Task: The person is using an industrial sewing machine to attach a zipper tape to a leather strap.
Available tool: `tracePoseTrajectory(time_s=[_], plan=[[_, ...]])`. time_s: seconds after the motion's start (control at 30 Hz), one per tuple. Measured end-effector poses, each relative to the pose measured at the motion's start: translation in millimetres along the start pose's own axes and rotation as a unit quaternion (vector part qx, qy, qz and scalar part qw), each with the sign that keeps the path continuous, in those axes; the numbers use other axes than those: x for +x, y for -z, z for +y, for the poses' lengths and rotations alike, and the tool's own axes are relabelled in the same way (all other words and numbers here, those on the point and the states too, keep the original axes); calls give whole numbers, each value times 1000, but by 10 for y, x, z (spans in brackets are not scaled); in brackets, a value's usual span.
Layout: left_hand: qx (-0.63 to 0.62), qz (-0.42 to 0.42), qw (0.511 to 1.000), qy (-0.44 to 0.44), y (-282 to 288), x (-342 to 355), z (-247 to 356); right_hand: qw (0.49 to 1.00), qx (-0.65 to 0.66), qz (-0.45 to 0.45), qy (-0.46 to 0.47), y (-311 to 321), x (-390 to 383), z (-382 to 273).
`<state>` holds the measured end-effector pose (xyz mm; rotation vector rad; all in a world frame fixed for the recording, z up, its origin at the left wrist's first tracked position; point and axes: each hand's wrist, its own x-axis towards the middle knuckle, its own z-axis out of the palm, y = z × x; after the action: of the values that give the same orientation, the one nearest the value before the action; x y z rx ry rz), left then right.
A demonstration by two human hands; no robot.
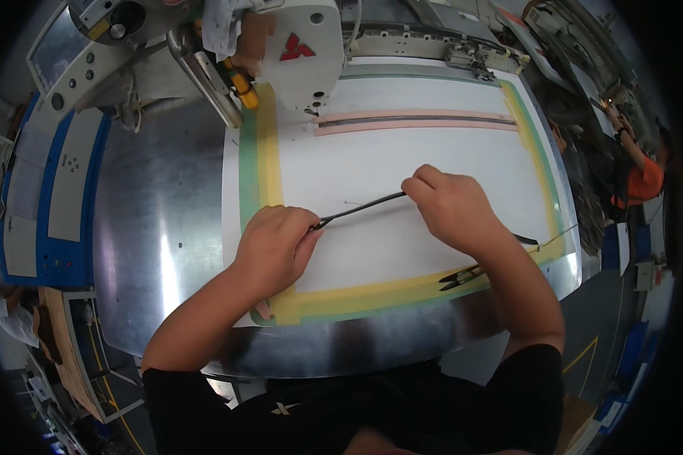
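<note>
Between my two hands a thin black strip [368,205], like a zipper tape, is stretched above the white sheet. My left hand [275,246] is closed on its lower left end, where it looks doubled or split. The fingers of my right hand [451,208] pinch it further up on the right. A short dark end [525,240] shows beyond my right forearm; whether it belongs to the same strip is hidden. Thread snips [459,278] lie by the sheet's near edge, partly covered by my right forearm. Further back, a dark strip [417,119] lies along a pink-bordered slot.
The white sheet [357,262] has yellow and green tape along its borders and lies on a metal table [152,197]. A large sewing machine head [303,57] stands over its far side. At left is a blue and white cabinet [61,197]. A person in orange [645,182] works at far right.
</note>
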<state>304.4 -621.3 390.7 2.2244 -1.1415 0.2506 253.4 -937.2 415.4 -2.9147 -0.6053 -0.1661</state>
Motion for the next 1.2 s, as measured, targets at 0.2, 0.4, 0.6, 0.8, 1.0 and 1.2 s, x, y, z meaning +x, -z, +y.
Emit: tracePoseTrajectory(time_s=[0.2,0.4,0.6,0.8,1.0,1.2], plan=[[91,-37,995,-32,-230,442,-527,988,145,20,50,-1,531,129],[107,-54,992,44,-366,846,-854,996,25,-49,74,-7,1026,310],[165,-95,980,62,-285,887,-1022,987,-75,18,142,-96,1372,413],[182,-64,975,106,-317,899,-1041,996,-4,35,80,-569,1427,698],[114,-24,992,53,-412,889,-1137,993,-18,57,101,-604,1462,788],[126,-24,991,36,-416,892,-1145,994,-32,48,94,-571,1443,819]])
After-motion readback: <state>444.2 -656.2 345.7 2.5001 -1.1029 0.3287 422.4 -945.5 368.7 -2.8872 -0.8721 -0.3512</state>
